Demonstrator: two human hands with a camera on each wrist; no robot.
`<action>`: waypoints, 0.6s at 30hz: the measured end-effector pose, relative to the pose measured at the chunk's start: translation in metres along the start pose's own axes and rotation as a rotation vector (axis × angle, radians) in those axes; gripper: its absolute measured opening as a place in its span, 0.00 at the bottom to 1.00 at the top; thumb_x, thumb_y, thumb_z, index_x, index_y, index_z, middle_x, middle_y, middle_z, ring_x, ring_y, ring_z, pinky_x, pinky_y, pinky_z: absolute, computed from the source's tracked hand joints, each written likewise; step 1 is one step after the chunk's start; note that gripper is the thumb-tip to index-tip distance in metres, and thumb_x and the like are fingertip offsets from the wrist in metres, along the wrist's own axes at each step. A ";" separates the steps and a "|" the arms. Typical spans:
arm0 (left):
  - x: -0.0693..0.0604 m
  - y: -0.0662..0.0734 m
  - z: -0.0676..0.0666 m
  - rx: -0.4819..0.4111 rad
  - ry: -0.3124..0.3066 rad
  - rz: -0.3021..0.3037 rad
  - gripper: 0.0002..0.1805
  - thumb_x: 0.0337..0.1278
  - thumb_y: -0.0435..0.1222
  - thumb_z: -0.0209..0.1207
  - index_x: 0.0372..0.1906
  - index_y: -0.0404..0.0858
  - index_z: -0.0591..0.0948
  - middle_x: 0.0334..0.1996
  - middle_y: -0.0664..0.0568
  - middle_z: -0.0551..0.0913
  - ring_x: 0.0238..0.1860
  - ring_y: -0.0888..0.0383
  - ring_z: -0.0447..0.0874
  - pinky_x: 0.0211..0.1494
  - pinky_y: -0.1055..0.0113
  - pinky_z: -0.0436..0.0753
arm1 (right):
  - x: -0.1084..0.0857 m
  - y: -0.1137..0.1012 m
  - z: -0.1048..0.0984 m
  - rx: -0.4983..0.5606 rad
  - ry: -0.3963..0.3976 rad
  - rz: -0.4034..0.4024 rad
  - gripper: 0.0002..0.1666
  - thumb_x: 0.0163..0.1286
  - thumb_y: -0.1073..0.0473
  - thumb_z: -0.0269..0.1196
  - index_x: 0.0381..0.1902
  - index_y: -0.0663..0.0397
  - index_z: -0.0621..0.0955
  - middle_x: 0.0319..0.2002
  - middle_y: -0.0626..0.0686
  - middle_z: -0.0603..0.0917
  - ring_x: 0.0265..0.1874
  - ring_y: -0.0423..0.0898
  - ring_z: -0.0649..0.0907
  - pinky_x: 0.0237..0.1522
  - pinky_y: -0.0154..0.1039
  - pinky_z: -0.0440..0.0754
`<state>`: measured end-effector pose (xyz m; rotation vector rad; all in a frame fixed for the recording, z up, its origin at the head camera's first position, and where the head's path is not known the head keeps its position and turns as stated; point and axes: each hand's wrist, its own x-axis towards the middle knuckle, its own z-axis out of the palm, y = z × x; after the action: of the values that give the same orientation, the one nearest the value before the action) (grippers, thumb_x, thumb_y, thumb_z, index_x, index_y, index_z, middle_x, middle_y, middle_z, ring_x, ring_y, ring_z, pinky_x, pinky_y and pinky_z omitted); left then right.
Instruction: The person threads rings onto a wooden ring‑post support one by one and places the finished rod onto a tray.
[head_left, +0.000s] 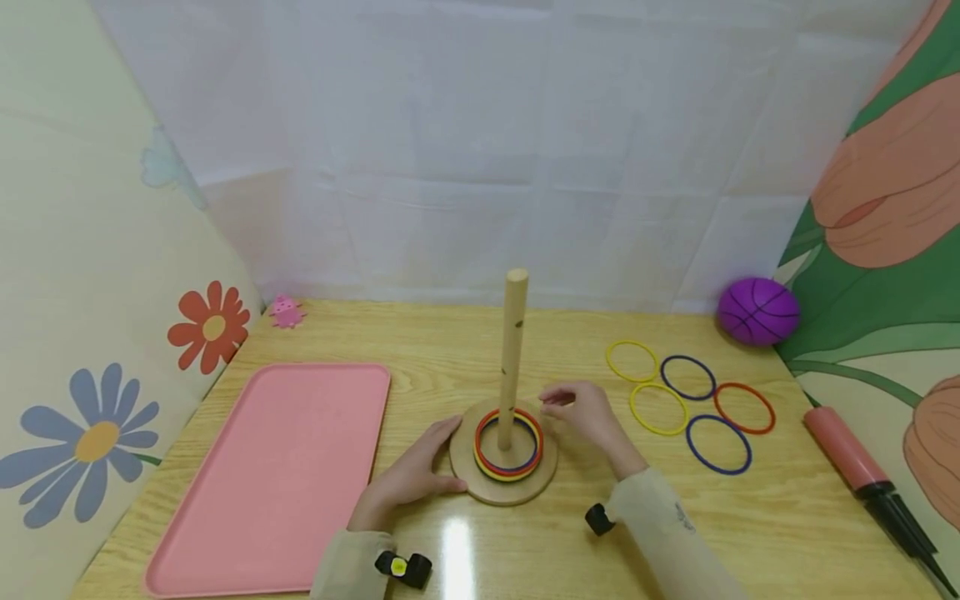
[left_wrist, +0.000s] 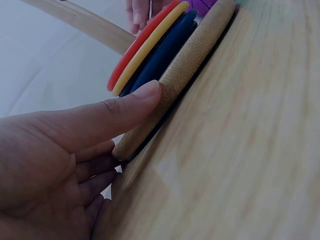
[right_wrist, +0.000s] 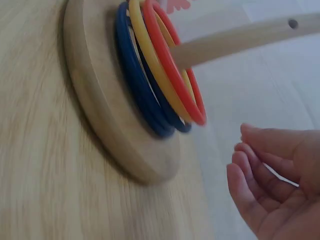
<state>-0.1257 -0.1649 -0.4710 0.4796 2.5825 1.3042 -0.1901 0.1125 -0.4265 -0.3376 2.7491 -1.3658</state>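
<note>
A round wooden base with an upright peg forms a ring toss stand (head_left: 514,358). Around the foot of the peg lies a stack of rings (head_left: 480,454): red on top, yellow under it, blue below. My left hand (head_left: 414,471) holds the base's left edge, the thumb (left_wrist: 132,102) on its rim and the other fingers farther along the edge, partly hidden. Off the right side of the base, my right hand (head_left: 588,412) hovers with loosely bent fingers. In the right wrist view there is a gap between that hand and the rings, and nothing in its fingers.
Yellow, blue and red rings (head_left: 718,468) lie flat on the table to the right. A pink tray (head_left: 277,475) is at the left. Farther back are a small pink figure (head_left: 287,312) and a purple ball (head_left: 759,312). A pink and black hand pump (head_left: 847,450) lies at the right edge.
</note>
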 end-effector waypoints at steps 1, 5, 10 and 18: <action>0.000 0.000 0.000 0.002 0.001 0.000 0.53 0.43 0.39 0.74 0.74 0.32 0.57 0.73 0.34 0.57 0.75 0.36 0.52 0.77 0.40 0.52 | -0.001 0.003 -0.004 0.002 0.008 -0.007 0.08 0.59 0.65 0.69 0.38 0.59 0.87 0.34 0.54 0.89 0.34 0.45 0.86 0.38 0.36 0.85; 0.000 0.000 0.000 0.005 0.003 0.000 0.54 0.43 0.39 0.74 0.74 0.32 0.57 0.73 0.34 0.57 0.74 0.35 0.52 0.77 0.40 0.52 | -0.005 0.018 -0.022 -0.002 0.037 -0.035 0.10 0.61 0.63 0.69 0.40 0.59 0.87 0.37 0.55 0.89 0.38 0.48 0.86 0.41 0.39 0.85; -0.001 0.000 -0.001 0.004 -0.001 -0.002 0.54 0.43 0.39 0.74 0.74 0.32 0.56 0.74 0.34 0.56 0.75 0.35 0.51 0.77 0.40 0.51 | -0.011 0.036 -0.049 -0.007 0.070 -0.042 0.11 0.62 0.63 0.68 0.43 0.60 0.86 0.41 0.57 0.88 0.42 0.51 0.85 0.44 0.40 0.85; 0.000 0.001 -0.001 -0.002 -0.007 -0.002 0.54 0.44 0.40 0.74 0.74 0.31 0.56 0.74 0.33 0.56 0.75 0.35 0.51 0.77 0.39 0.51 | -0.024 0.070 -0.095 -0.039 0.095 -0.039 0.16 0.63 0.62 0.67 0.47 0.65 0.83 0.44 0.61 0.86 0.39 0.35 0.82 0.47 0.40 0.86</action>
<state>-0.1261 -0.1652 -0.4692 0.4801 2.5747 1.3021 -0.1921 0.2327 -0.4259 -0.3387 2.8643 -1.3728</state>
